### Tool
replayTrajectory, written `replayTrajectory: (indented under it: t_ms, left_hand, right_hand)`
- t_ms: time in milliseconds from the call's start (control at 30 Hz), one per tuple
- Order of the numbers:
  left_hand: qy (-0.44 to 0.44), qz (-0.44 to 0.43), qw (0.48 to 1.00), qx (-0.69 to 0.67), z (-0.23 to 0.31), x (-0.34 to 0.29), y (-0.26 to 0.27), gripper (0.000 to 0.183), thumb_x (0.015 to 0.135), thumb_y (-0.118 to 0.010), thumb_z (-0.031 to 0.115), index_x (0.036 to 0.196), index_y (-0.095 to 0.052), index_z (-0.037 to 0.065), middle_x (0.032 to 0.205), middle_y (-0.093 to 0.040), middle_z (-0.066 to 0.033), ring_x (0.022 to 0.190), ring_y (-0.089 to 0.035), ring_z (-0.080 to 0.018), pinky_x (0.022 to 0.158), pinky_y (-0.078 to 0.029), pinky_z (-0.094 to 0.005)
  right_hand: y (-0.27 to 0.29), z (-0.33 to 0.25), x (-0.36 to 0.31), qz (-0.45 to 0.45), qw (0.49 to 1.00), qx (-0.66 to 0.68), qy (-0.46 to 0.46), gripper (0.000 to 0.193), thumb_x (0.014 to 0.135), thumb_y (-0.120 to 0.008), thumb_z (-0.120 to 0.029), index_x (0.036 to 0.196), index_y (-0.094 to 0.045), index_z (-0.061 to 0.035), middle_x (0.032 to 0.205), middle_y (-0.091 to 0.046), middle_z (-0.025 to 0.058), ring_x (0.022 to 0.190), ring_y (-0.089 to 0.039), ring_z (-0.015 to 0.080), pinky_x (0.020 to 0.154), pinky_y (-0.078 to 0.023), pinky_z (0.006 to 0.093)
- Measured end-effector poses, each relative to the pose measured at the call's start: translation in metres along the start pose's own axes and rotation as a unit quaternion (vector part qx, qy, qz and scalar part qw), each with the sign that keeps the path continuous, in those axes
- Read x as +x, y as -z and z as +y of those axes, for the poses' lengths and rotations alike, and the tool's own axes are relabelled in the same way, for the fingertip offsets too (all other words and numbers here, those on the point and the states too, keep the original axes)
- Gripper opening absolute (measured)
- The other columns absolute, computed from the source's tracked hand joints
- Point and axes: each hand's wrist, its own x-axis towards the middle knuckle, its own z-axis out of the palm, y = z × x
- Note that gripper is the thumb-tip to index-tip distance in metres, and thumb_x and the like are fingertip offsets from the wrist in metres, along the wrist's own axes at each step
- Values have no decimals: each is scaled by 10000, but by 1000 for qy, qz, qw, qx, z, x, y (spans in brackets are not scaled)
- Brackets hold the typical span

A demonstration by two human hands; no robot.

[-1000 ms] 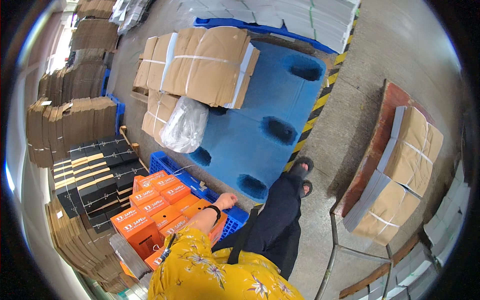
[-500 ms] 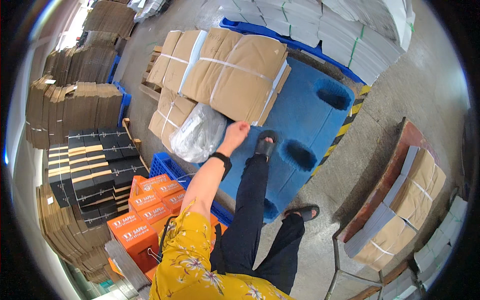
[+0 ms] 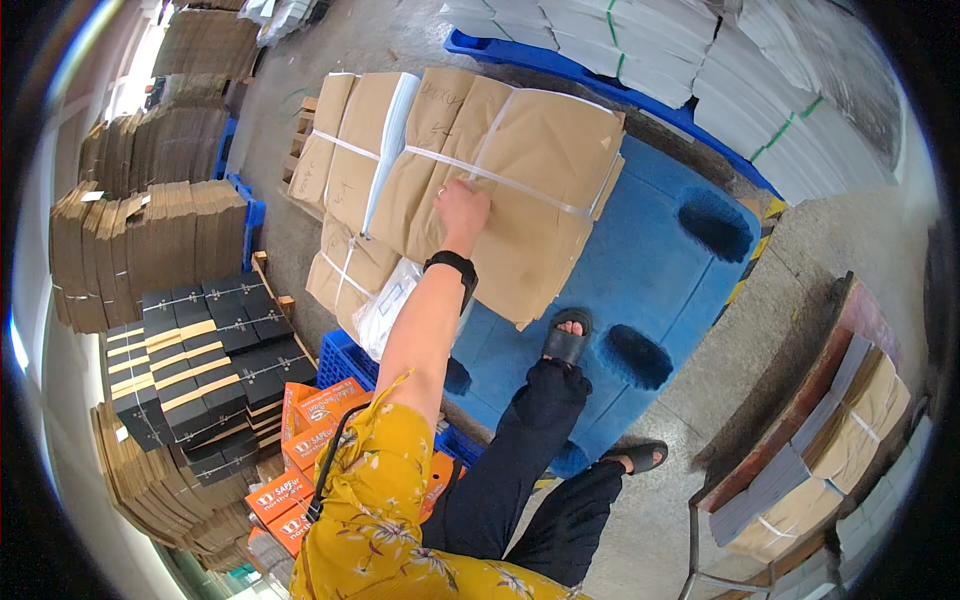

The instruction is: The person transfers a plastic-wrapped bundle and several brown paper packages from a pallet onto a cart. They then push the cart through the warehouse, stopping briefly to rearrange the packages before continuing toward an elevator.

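Left hand (image 3: 462,210): bare, back uppermost, on the top face of a large brown paper bundle (image 3: 520,235). Fingers bent, at the crossing of the bundle's white straps (image 3: 530,190); whether they are closed around a strap cannot be told. Black band (image 3: 452,268) at the wrist; yellow flowered sleeve (image 3: 375,460) at the upper arm.

Right hand: outside the view.

Large bundle: lying flat at the left part of a blue plastic pallet (image 3: 690,250), strapped both ways. To its left, a second strapped brown bundle (image 3: 362,140), pale sheets showing at the edge. Below that, a smaller strapped bundle (image 3: 352,268), with a clear plastic bag (image 3: 378,322) beside it, partly hidden by the forearm.

Footwear: one black sandal (image 3: 566,345) on the pallet, its mate (image 3: 650,457) on the concrete floor (image 3: 770,300).

Lower left: orange boxes (image 3: 320,408), partly behind the sleeve; black boxes (image 3: 195,350), stacked and tied; stacks of brown cardboard (image 3: 150,245).

Top: white stacks (image 3: 650,45) with green ties, on another blue pallet (image 3: 690,125).

Right: reddish trolley (image 3: 765,425) bearing strapped brown bundles (image 3: 862,435).
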Motion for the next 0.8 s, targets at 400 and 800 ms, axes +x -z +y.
replayTrajectory:
  t_ms: [400, 800]
  left_hand:
    - [109, -151, 982, -36, 9, 32, 19, 617, 699, -683, 434, 1061, -640, -64, 993, -708, -183, 1007, -664, -293, 918, -488, -381]
    - [92, -252, 932, -243, -29, 49, 7, 201, 759, -762, 222, 861, -700, 60, 725, -571, 1, 630, -516, -124, 577, -424, -291]
  right_hand:
    - [6, -6, -10, -37, 994, 95, 44, 351, 965, -503, -255, 1226, -583, -35, 1081, -647, 179, 947, -632, 319, 810, -502, 395]
    - [22, -60, 14, -92, 972, 172, 132, 378, 971, -498, -259, 1255, -566, -20, 1086, -640, 192, 937, -630, 320, 798, -510, 388]
